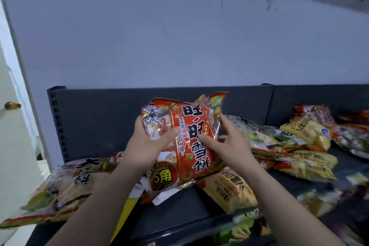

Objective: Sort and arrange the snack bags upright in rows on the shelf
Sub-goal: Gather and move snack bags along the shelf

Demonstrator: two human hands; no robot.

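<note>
A large red snack bag (191, 158) with white lettering and a cartoon boy is held up above the dark shelf (179, 211). My left hand (147, 144) grips its upper left part, thumb across the front. My right hand (229, 142) holds its right edge, thumb on the front and fingers behind. A second bag with a green patch (216, 102) pokes out behind the red one. Other bags lie flat: a purple-and-yellow one (65, 183) at the left, a yellow one (229, 189) under the red bag, and a pile (295, 142) at the right.
The shelf's dark back panel (103, 118) rises behind the bags, with a slotted upright (58, 122) at its left end. A white door with a brass knob (12, 105) stands at the far left. More bags (327, 199) crowd the lower right.
</note>
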